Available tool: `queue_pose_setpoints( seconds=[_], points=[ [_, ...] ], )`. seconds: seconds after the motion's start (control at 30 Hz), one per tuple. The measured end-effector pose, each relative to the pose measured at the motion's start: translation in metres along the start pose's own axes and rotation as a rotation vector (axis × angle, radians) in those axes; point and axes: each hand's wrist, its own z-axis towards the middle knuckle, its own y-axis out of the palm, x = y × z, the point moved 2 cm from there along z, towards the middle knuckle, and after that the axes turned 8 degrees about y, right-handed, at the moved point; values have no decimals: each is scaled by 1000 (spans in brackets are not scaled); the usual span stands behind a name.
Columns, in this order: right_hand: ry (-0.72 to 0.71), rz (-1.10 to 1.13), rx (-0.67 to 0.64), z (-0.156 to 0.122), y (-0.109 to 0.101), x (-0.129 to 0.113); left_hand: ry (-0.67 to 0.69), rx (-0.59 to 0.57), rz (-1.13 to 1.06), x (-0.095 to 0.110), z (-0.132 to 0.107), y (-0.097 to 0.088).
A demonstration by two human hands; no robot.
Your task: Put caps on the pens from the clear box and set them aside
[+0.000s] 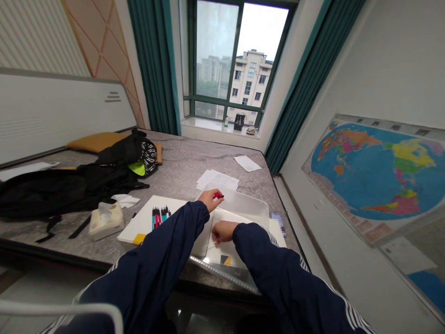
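Observation:
My left hand (209, 199) is closed on a small red pen (218, 196), held over the near edge of a clear plastic box (250, 204). My right hand (224, 231) rests with fingers curled on a white sheet (229, 218) in front of that box; what it grips, if anything, I cannot make out. Both arms wear dark blue sleeves with white stripes. Left of my hands lies a white board (146, 220) with several coloured pens (160, 217) on it.
A tissue box (106, 221) stands left of the board. Black bags and clothing (69, 185) cover the table's left side. Loose papers (217, 179) lie behind the box. A world map (378, 171) leans on the right wall. A ruler (222, 273) lies along the table's front edge.

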Motion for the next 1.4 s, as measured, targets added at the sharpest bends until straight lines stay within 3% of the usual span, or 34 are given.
queue_pose_setpoints(
  seconds=[0.1,0.27,0.37,0.57,0.67,0.77,0.93,1.07,1.2,1.4],
  points=[
    [-26,260,22,-14,-15,14,1,-17,7,0,0,-1],
    [-136,787,-53,-37,-33,23,20,-27,3,-4,0,0],
    [-181,890,-83,-41,-36,18,11,-15,8,-5,0,1],
    [-159,988,-14,-45,-44,19,-41,45,-72,-4,2,0],
    [-164,1050,135,-44,-48,26,-39,58,-93,-4,3,0],
    [-117,1000,283,-40,-46,34,-47,80,-103,-5,3,0],
    [-24,605,200,-31,-32,38,-60,84,-116,-6,5,-1],
    [87,364,255,-26,-28,45,-67,108,-133,-5,6,-2],
    [145,371,385,-23,-28,59,-76,125,-156,-7,7,-2],
    [346,430,577,-21,-30,74,-132,180,-246,-11,10,-3]
  ],
)
